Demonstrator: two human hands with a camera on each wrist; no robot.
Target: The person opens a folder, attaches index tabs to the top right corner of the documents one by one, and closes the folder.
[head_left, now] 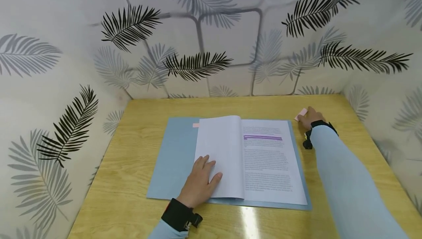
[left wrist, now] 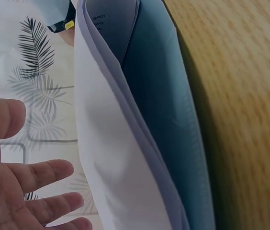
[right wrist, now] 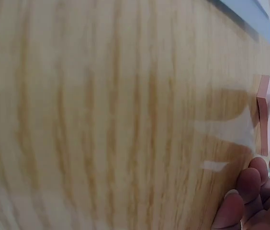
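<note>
A booklet of white sheets lies spread in a blue folder [head_left: 174, 158] on the table. Its turned blank page [head_left: 219, 140] is on the left; the printed page [head_left: 267, 162] with purple highlighted lines is on the right. My left hand [head_left: 197, 182] rests on the blank page with loosely spread fingers, which also show in the left wrist view [left wrist: 15, 177]. Beyond the folder's upper right corner, my right hand [head_left: 309, 117] has thumb and fingers around a small pink sticky note pad [head_left: 301, 114]. In the right wrist view the pad [right wrist: 264, 115] appears edge-on, close over the wood.
A pink tab [head_left: 196, 125] sticks out from the upper left edge of the turned page. The wooden table [head_left: 118, 180] meets walls covered in leaf-patterned cloth [head_left: 211, 48] at the back and sides. Both wrists carry black straps with small cameras.
</note>
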